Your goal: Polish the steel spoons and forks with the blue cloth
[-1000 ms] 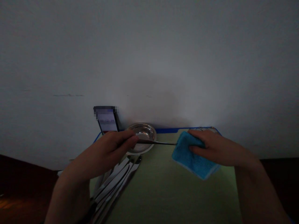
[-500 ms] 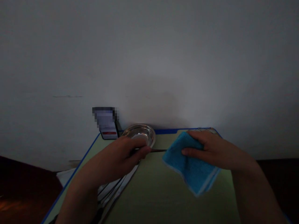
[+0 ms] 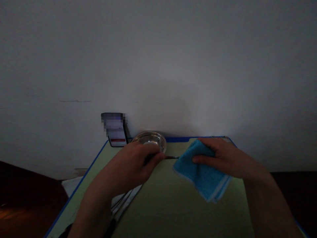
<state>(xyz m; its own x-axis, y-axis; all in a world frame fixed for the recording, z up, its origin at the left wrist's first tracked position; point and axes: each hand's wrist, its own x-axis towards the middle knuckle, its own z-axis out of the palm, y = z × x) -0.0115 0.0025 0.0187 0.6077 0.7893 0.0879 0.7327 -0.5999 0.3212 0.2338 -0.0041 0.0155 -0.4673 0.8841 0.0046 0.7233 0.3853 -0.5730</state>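
Hands: left [image 3: 141, 163], clamped on slim metal utensil [image 3: 171, 157]; right [image 3: 218, 158], pinching soft, fuzzy blue cloth [image 3: 201, 173] (pale-edged).

Dim indoor room, probably in a home; which room it is cannot be told. A plain pale grey wall [image 3: 158, 66] fills most of the view, with thin dark scuff marks [image 3: 75, 101] on its left side. Against it stands a small worktop [image 3: 185, 201], pale green with a blue edge, more like a household table than a workshop bench. Everyday items suggest home life: a phone [image 3: 117, 135] propped upright at the back, a shiny metal bowl [image 3: 162, 140] beside it, and a soft blue cloth [image 3: 201, 172]. Dark reddish-brown flooring [image 3: 24, 195] shows at left, with a patch of warm light.
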